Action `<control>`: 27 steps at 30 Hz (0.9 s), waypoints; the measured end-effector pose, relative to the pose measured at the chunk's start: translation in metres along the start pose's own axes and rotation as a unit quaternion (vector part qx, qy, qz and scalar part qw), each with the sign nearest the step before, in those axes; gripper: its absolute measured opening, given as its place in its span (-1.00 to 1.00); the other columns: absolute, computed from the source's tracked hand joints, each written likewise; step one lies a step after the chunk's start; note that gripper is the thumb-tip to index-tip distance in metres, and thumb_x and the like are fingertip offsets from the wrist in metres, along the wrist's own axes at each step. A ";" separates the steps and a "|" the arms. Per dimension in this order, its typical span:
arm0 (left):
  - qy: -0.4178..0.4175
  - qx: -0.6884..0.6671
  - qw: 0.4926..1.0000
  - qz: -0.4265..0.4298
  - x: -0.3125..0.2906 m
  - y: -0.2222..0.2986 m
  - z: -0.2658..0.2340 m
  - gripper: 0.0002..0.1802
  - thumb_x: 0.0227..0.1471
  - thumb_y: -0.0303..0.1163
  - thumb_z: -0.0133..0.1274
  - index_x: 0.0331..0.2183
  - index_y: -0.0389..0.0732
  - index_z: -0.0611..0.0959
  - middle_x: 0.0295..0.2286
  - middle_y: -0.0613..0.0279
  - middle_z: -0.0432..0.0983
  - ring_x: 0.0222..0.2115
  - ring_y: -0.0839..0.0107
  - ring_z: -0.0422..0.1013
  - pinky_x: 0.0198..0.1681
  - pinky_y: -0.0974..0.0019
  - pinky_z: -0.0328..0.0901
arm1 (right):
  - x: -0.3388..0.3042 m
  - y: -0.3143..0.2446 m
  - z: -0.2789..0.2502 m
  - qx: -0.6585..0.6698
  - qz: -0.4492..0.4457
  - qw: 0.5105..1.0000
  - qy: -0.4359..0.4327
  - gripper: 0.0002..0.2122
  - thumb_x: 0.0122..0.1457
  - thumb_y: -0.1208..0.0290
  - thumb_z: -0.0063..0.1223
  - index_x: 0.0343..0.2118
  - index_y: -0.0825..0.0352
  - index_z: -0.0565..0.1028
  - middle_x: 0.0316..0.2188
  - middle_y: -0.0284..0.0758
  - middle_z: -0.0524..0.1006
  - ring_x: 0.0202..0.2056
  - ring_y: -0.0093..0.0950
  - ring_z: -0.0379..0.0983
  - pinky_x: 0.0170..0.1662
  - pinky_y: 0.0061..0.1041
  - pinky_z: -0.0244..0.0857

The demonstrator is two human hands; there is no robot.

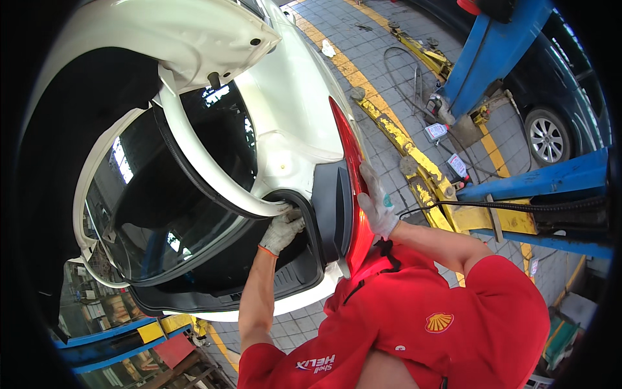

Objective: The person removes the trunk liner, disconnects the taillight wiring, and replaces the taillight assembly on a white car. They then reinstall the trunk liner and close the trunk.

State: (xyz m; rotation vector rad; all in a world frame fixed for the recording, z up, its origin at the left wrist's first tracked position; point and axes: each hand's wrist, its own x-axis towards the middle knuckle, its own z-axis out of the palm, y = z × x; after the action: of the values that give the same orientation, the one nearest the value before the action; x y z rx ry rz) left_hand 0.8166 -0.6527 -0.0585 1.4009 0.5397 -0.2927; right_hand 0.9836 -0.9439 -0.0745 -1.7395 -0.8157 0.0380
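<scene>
My left hand (283,233), in a pale work glove with an orange cuff, reaches into the open trunk of a white car (295,78). Its fingers curl at the corner of the opening, by the lower end of the white curved lid hinge arm (194,165) and the black rubber seal (315,236). What they pinch is hidden. My right hand (378,204), gloved too, lies along the outer side of the red tail light (345,133) with its fingers stretched out. Between my hands sits a dark grey panel (332,201) beside the light.
The raised trunk lid (220,39) arches over the upper left. To the right are yellow lift arms (389,129), a blue lift post (483,58), two bottles (436,131) on the tiled floor and a dark car (551,78). Shelves with parts stand at lower left.
</scene>
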 end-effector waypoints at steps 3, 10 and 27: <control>-0.044 0.020 0.999 0.000 0.001 0.008 -0.005 -0.57 0.26 -0.15 0.43 0.01 -0.18 0.70 -0.24 0.38 0.65 -0.32 0.58 0.44 -0.27 0.42 0.35 | -0.001 0.001 0.001 0.002 0.000 1.000 0.002 -0.31 0.54 0.06 -0.09 0.51 0.50 0.18 0.51 0.18 0.19 0.52 0.12 0.10 0.57 -0.05 -0.05; -0.020 0.042 0.997 0.056 0.003 0.008 0.001 -0.57 0.31 -0.29 0.38 0.10 -0.22 0.64 -0.24 0.35 0.64 -0.29 0.55 0.47 -0.25 0.42 0.39 | 0.000 0.001 0.000 -0.010 -0.004 1.000 0.006 -0.32 0.55 0.02 -0.11 0.50 0.50 0.21 0.49 0.17 0.21 0.51 0.12 0.13 0.57 -0.05 -0.03; -0.053 0.237 0.944 0.222 0.020 -0.013 -0.006 -0.59 0.34 -0.44 0.27 0.13 -0.40 0.63 0.03 0.06 0.71 0.08 0.24 0.62 0.16 0.24 0.44 | -0.050 0.000 0.027 0.058 0.167 0.977 0.122 -0.41 0.63 0.05 -0.28 0.44 0.46 0.33 0.40 -0.04 0.43 0.45 -0.22 0.29 0.54 -0.26 0.04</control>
State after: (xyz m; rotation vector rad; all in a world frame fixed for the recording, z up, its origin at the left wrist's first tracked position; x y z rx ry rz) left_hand 0.8256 -0.6463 -0.0808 1.9145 0.0483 -0.1313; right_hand 0.9345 -0.9480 -0.1019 -1.7119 -0.3299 0.0933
